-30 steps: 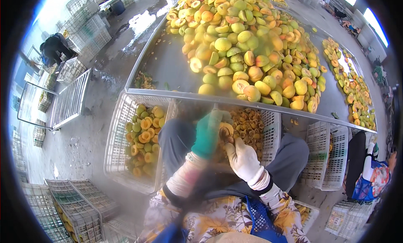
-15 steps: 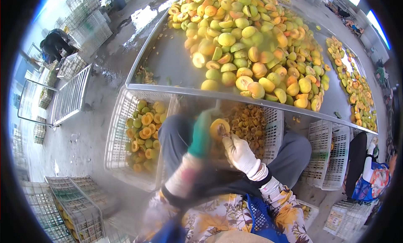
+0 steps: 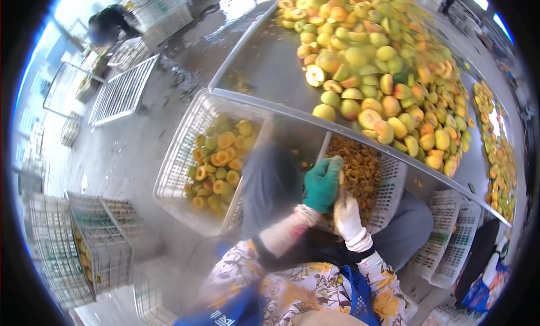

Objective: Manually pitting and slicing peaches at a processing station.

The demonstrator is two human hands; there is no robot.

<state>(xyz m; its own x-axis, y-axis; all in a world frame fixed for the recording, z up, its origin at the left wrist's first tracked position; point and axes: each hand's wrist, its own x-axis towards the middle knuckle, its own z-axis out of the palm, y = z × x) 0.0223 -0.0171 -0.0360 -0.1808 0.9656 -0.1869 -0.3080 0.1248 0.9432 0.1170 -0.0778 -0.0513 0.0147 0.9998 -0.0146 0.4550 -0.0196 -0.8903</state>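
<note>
My left hand (image 3: 322, 182), in a green glove, is closed around a yellow fruit (image 3: 340, 178) of which only a sliver shows. My right hand (image 3: 347, 214), in a white glove, presses against the same fruit from below and the right. Both hands are over a white crate (image 3: 394, 185) filled with brownish fruit pits. To the left, another white crate (image 3: 180, 157) holds halved yellow and green fruit. A big pile of whole fruit (image 3: 382, 67) lies on the metal table (image 3: 264, 61) above the crates.
My knees in grey trousers flank the pit crate. Stacked wire crates (image 3: 95, 241) stand at lower left, and more white crates (image 3: 450, 236) at lower right. A person in dark clothes (image 3: 109, 25) bends over at the far upper left. The floor is wet.
The cut face of the fruit showed between my hands earlier; now the green glove covers it. Both hands have stayed over the pit crate, closing tighter together.
</note>
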